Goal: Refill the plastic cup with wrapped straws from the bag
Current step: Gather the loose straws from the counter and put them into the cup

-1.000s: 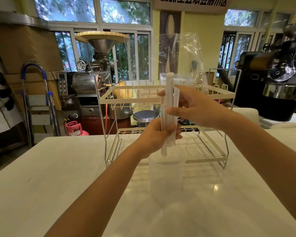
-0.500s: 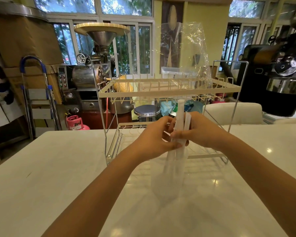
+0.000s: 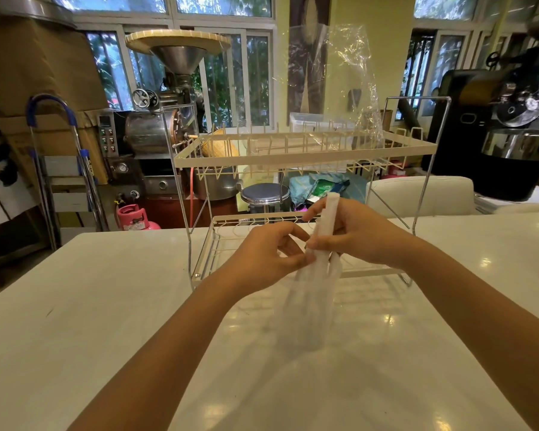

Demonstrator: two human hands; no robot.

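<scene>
Left hand: fingers curled in front of the straws, thumb and fingertips pinched near the bundle. The grip is narrow, but whether it actually clamps a straw or only touches the paper is hidden by its own fingers.
Right hand: grip closed around the wrapped straws, thumb in front, fingers behind and out of sight.
Wrapped straws: a small white bundle, roughly upright, its top standing above the right hand. Below the hands the straws fan out and fade into the cup, and their count cannot be made out.
Plastic cup: clear, standing on the bench directly under the hands. Its rim and walls are very faint against the glossy white top, the lower ends of the straws showing inside it as pale blurred streaks.
Bag: clear, crinkled plastic standing tall on the upper tier of the rack, well apart from the hands. Whether any straws lie in it cannot be told.
Rack: two-tier wire rack just behind the cup, its lower shelf partly hidden by both hands.
Bench: white and shiny, with window glare; its near edge is cut off by the frame.
Forearms: both enter from the bottom edge, elbows out of view.
</scene>
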